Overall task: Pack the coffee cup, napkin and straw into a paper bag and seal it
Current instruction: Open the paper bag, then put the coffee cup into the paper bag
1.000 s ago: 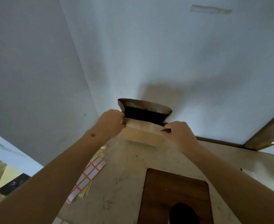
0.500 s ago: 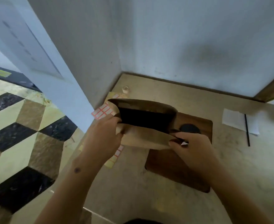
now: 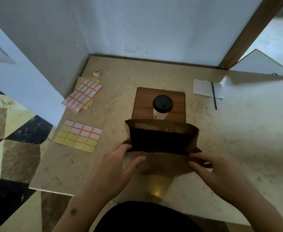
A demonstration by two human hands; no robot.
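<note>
While the paper bag (image 3: 160, 144) is held mouth-up and spread wide between both hands, I read its interior as dark and cannot tell whether anything lies inside. I see the left hand (image 3: 115, 171) closed on the bag's left edge, thumb across the near panel and the other fingers hidden behind the fold. I see the right hand (image 3: 214, 171) pinching the bag's right edge between thumb and fingertips. Both grips are narrow and hold paper only. Directly beyond the held bag, the coffee cup (image 3: 162, 106) stands upright with a black lid on a brown wooden board (image 3: 142, 102); the bag's far rim overlaps the cup's lower part in my view. Beyond the right-hand grip and further to the right, the white napkin (image 3: 202, 87) lies flat on the beige counter (image 3: 237, 131), with the thin black straw (image 3: 214, 95) lying across its right part and projecting past its near edge. Left of the left-hand grip, a sheet of orange-bordered labels (image 3: 78, 138) lies on the counter, partly peeled; further beyond it, a second label sheet (image 3: 83, 95) rests on yellow backing, and a small tape roll (image 3: 96, 71) sits near the wall corner.
</note>
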